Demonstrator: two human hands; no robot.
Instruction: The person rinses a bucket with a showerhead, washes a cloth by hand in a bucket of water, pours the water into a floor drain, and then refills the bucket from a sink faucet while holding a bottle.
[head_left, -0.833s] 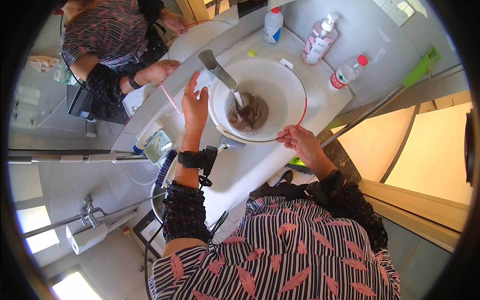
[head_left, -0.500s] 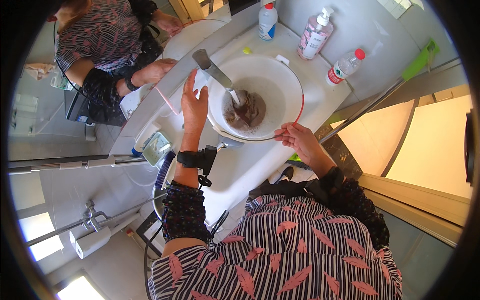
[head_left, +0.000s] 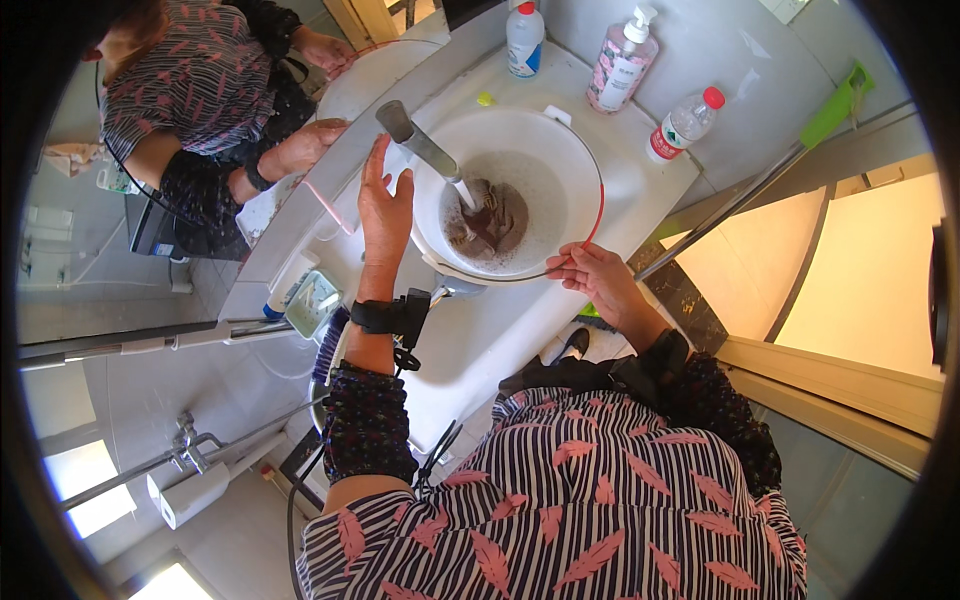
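Observation:
A white bucket (head_left: 575,150) stands in the washbasin under the tap (head_left: 425,150). Water runs from the spout onto a soaked brownish-grey cloth (head_left: 497,222) at the bottom of the bucket. My left hand (head_left: 385,215) is raised at the bucket's left side, close to the tap, with its fingers stretched out and nothing visible in it. At the near right rim, the fingers of my right hand (head_left: 592,272) are closed on the bucket's thin handle (head_left: 601,205), which has a red stretch along it.
Along the back of the white counter (head_left: 640,185) stand a blue-and-white bottle (head_left: 524,42), a pink pump bottle (head_left: 620,65) and a red-capped clear bottle (head_left: 686,125). A green soap dish (head_left: 313,303) sits left. A green-ended pole (head_left: 740,200) leans at the right. A mirror (head_left: 190,220) borders the left.
The view has shifted slightly. Both hands and the bucket keep their places, and the water is still running.

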